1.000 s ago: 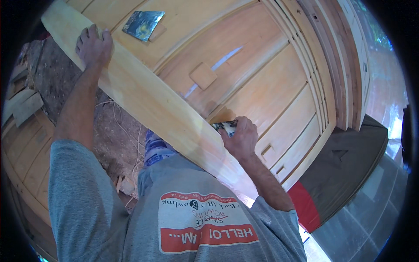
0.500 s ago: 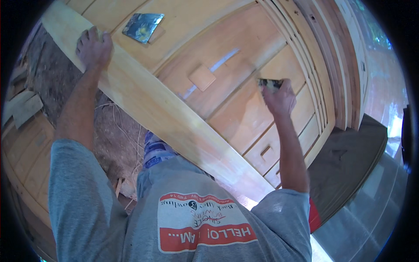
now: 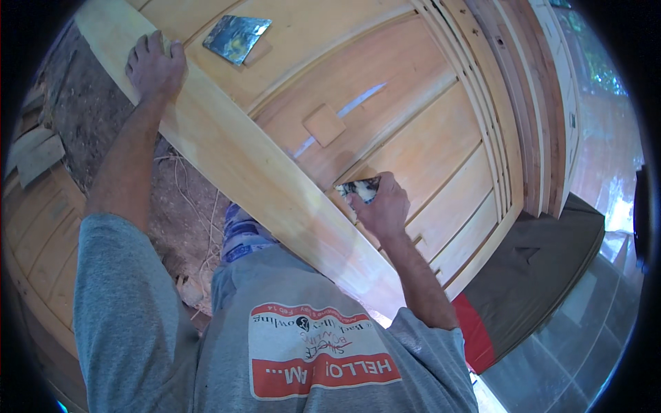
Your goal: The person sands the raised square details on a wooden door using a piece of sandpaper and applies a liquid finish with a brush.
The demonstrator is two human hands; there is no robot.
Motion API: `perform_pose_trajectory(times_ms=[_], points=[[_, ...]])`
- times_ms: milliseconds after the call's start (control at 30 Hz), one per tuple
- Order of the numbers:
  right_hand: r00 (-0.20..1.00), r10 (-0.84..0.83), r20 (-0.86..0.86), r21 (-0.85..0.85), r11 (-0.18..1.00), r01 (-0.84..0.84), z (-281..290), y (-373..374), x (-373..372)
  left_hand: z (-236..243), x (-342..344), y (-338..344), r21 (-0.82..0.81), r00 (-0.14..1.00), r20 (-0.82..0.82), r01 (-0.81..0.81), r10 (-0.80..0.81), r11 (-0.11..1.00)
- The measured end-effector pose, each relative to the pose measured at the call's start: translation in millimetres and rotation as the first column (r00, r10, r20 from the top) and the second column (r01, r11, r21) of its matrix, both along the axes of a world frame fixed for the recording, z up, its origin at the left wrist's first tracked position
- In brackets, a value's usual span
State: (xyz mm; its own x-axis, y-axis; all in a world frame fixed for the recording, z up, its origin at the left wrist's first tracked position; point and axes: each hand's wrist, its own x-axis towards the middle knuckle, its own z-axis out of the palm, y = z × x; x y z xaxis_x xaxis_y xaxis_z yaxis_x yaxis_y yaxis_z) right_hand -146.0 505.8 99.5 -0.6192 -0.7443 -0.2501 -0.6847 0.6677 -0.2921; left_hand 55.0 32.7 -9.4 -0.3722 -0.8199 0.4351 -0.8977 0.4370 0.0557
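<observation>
1. Head view: my grey shirt (image 3: 138,296) carried a printed label (image 3: 323,351), white in the middle with red bands at both ends, its lettering upside down from where I looked. A small round black emblem sat among the words, and one reddish word was struck through.
2. Around me, a shiny metal plate (image 3: 234,38) smeared with yellow lay on the panelled door (image 3: 427,148), overlapping a small wooden piece (image 3: 259,52). Nearer to me on the same door, a square wooden block (image 3: 324,125) sat across a pale streak (image 3: 361,100).
3. Beyond the door's right side stood a stack of wooden boards (image 3: 540,117). Below them spread a dark cover (image 3: 537,255) with a red part, next to grey floor tiles (image 3: 561,351). To my left were bare ground (image 3: 103,117), thin cords (image 3: 182,186) and another wooden panel (image 3: 45,241).
4. My right hand (image 3: 385,206) was clenched on a smeared scraper (image 3: 357,188), which pointed leftward from my fingers, low over the door and close to the long pale board (image 3: 237,158) along its near edge.
5. My left hand (image 3: 157,67) lay on that board near its far end, well apart from the scraper. Something yellowish showed beside the thumb; I could not tell whether I was gripping it.
</observation>
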Motion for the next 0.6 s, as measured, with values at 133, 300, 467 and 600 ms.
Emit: perform_pose_trajectory(times_ms=[133, 300, 467, 600], points=[[0.992, -0.125, -0.021, 0.106, 0.986, 0.126, -1, -16, -36, 1, 1, 1, 0.012, 1.000, 0.001, 0.005, -0.005, 1.000], [0.980, -0.167, -0.111, 0.248, 0.950, 0.190, 1, -35, -105, 1, -1, 1, -0.001, 1.000, 0.005, 0.006, -0.006, 1.000], [0.890, -0.247, -0.384, 0.114, 0.943, 0.311, 6, -34, -159, 4, -2, 0, 0.014, 1.000, 0.012, -0.014, 0.014, 1.000], [0.886, -0.343, -0.313, -0.126, 0.939, 0.320, 27, -14, -127, 2, -1, 1, 0.019, 1.000, 0.008, -0.012, 0.012, 1.000]])
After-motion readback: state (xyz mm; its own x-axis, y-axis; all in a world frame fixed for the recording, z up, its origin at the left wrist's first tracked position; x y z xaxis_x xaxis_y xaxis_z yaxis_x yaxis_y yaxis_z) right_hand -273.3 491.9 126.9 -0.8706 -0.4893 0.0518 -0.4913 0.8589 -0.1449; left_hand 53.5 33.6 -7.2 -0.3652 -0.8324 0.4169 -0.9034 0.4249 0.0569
